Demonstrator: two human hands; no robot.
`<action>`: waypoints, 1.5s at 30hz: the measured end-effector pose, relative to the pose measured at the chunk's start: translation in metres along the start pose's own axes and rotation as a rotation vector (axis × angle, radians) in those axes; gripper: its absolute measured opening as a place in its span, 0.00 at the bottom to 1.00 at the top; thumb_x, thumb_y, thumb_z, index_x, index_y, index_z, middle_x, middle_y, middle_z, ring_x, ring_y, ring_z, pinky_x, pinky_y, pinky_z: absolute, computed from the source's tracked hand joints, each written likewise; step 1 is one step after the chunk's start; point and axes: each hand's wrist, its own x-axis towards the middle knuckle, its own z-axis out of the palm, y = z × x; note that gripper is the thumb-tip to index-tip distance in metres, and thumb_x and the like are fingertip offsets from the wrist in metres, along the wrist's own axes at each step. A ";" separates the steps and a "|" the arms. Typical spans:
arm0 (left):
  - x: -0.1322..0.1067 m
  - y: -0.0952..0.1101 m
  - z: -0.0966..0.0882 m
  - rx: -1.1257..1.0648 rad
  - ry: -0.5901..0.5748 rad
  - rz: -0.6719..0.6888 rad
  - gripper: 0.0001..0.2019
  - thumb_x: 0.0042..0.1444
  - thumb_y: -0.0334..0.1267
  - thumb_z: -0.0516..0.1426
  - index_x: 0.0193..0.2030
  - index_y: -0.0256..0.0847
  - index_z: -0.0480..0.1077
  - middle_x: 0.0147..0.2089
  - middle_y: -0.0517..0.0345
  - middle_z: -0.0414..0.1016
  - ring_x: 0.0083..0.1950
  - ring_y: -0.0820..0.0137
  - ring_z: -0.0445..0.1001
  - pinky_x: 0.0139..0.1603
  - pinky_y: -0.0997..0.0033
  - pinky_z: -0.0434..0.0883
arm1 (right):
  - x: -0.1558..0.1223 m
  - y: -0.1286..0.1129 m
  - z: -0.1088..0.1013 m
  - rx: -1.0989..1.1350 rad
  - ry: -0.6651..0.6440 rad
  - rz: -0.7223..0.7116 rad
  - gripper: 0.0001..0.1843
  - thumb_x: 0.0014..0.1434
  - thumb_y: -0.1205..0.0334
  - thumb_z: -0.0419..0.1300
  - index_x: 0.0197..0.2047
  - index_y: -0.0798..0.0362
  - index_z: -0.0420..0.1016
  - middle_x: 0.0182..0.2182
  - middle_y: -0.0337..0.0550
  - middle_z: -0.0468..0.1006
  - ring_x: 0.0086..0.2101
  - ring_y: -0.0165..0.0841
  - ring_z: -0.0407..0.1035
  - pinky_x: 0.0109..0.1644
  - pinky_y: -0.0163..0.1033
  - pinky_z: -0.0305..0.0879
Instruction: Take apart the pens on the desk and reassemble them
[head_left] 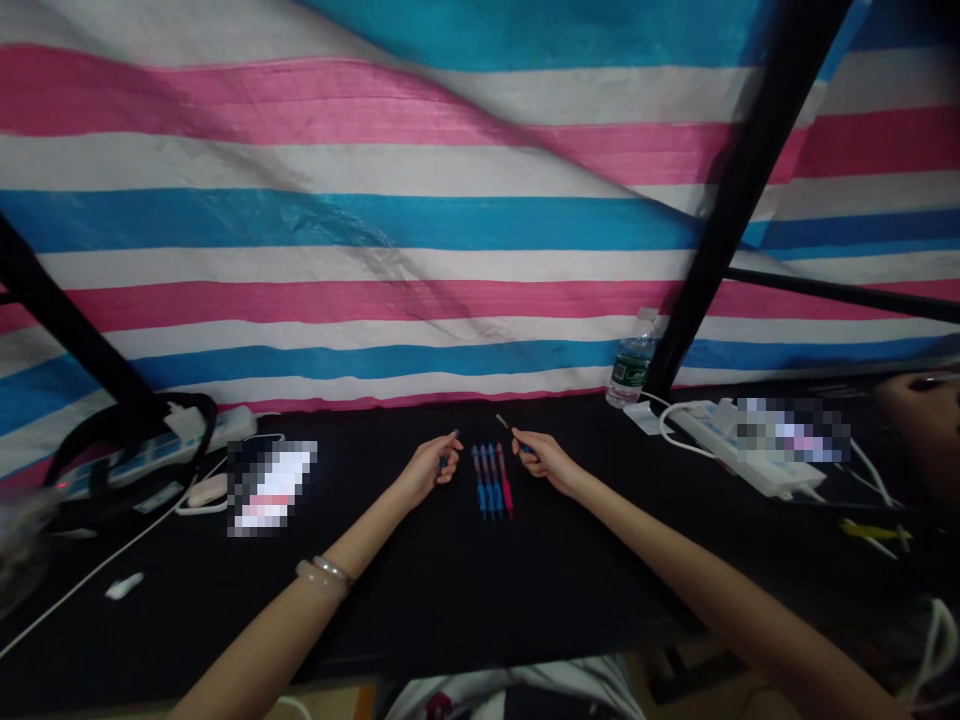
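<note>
My left hand (430, 470) is closed around a small dark blue pen piece (442, 464), most of it hidden by the fingers. To the right, my right hand (546, 462) pinches a slim pen part (502, 421) whose thin, pale end points up and left; a bit of dark blue shows under the fingers. Between the two hands several pens lie side by side on the black table: blue pens (491, 490) on the left and a pink-red pen (508, 492) on the right. Neither hand touches that row.
Phones (274, 488) and power strips (750, 450) with white cables lie on both sides. A water bottle (632, 365) stands at the back beside a black post (739, 180). Striped sheeting (375, 220) hangs behind. Another person's hand (926, 425) is at the far right.
</note>
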 end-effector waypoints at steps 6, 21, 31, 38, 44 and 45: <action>0.002 0.002 -0.004 -0.168 0.006 -0.053 0.08 0.54 0.35 0.52 0.33 0.31 0.69 0.21 0.60 0.65 0.19 0.80 0.62 0.20 0.80 0.57 | 0.006 -0.007 -0.019 0.414 -0.020 0.152 0.11 0.56 0.56 0.52 0.27 0.54 0.64 0.14 0.29 0.54 0.12 0.20 0.39 0.15 0.29 0.34; -0.001 0.006 -0.007 -0.300 0.045 -0.104 0.08 0.55 0.31 0.54 0.37 0.30 0.73 0.23 0.58 0.68 0.23 0.79 0.66 0.28 0.79 0.67 | 0.008 -0.004 -0.022 0.666 0.144 0.178 0.14 0.52 0.71 0.45 0.38 0.61 0.68 0.19 0.42 0.67 0.16 0.26 0.55 0.18 0.32 0.51; -0.003 0.007 -0.005 -0.345 0.062 -0.098 0.06 0.53 0.30 0.56 0.38 0.33 0.72 0.21 0.62 0.64 0.21 0.81 0.64 0.25 0.81 0.65 | 0.008 -0.003 -0.021 0.600 0.178 0.143 0.04 0.53 0.68 0.55 0.27 0.54 0.65 0.21 0.39 0.70 0.17 0.24 0.57 0.21 0.32 0.54; -0.002 0.006 -0.003 -0.265 0.068 -0.084 0.04 0.50 0.31 0.59 0.32 0.32 0.72 0.21 0.61 0.65 0.20 0.81 0.62 0.23 0.81 0.63 | 0.009 0.000 -0.018 0.493 0.202 0.121 0.02 0.49 0.68 0.61 0.29 0.54 0.71 0.24 0.40 0.73 0.19 0.23 0.60 0.23 0.32 0.56; -0.002 0.001 -0.002 -0.059 -0.014 0.006 0.10 0.46 0.34 0.62 0.36 0.31 0.74 0.22 0.60 0.67 0.22 0.80 0.64 0.24 0.79 0.61 | 0.006 0.000 -0.014 0.399 0.178 0.077 0.07 0.45 0.66 0.64 0.32 0.55 0.74 0.25 0.41 0.75 0.21 0.24 0.63 0.24 0.31 0.55; -0.001 0.000 -0.002 -0.040 -0.028 0.022 0.11 0.46 0.35 0.62 0.37 0.31 0.74 0.22 0.60 0.67 0.22 0.80 0.64 0.24 0.79 0.61 | 0.005 -0.001 -0.012 0.387 0.173 0.069 0.08 0.44 0.66 0.65 0.32 0.55 0.74 0.25 0.41 0.75 0.21 0.24 0.63 0.24 0.31 0.56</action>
